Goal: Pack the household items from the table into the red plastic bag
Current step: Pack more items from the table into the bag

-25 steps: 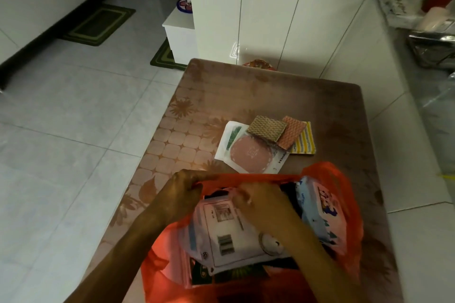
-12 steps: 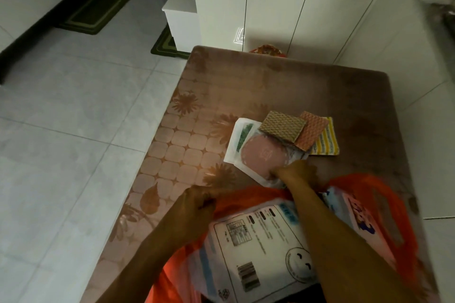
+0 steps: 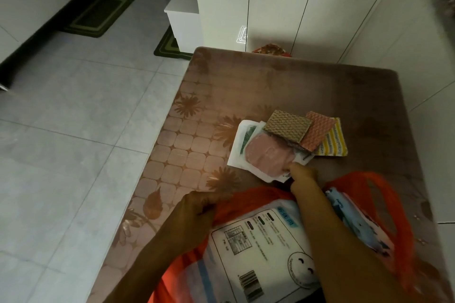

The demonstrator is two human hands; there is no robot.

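Observation:
The red plastic bag (image 3: 246,202) lies open at the table's near edge with a white labelled pack (image 3: 261,241) and a blue-white pack (image 3: 357,224) inside. My left hand (image 3: 194,214) grips the bag's left rim. My right hand (image 3: 301,174) reaches past the bag and pinches the near corner of a clear packet with a pink round pad (image 3: 268,155). A brown woven cloth (image 3: 286,125), an orange-pink cloth (image 3: 317,134) and a yellow striped cloth (image 3: 332,142) lie overlapping on and beside that packet.
The brown patterned table (image 3: 246,86) stands against white cabinets (image 3: 270,2). Grey tiled floor with green mats (image 3: 98,15) lies to the left. A low white stand (image 3: 182,12) sits behind the table's far-left corner.
My right hand left the bag, reached forward to the pink-pad packet and took hold of its near corner. The left hand kept hold of the bag rim.

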